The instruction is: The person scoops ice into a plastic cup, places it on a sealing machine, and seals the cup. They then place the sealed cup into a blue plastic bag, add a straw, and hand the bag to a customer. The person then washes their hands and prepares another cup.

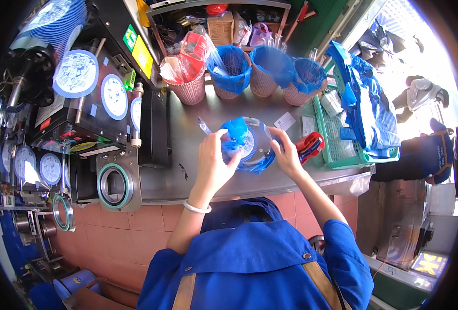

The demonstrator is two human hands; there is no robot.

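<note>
Above the steel counter (174, 186), my left hand (218, 159) pinches the gathered blue plastic (236, 131) of a bag, its thumb and forefinger against it. A clear round plastic lid or container (260, 145) is beside that blue plastic, and more of the blue bag (258, 167) hangs below it. My right hand (285, 149) has its thumb and fingers at the right side of the clear piece. A round printed patch shows through the plastic. Just right of my right hand lies a red and blue packaged item (309, 147).
Woven baskets (188, 90) lined with bags stand along the back. A green plastic basket (326, 135) with blue bags (368, 112) is at the right. Black sealing machines (85, 120) stand at the left. A white paper slip (284, 121) lies on the counter. People are outside at the right.
</note>
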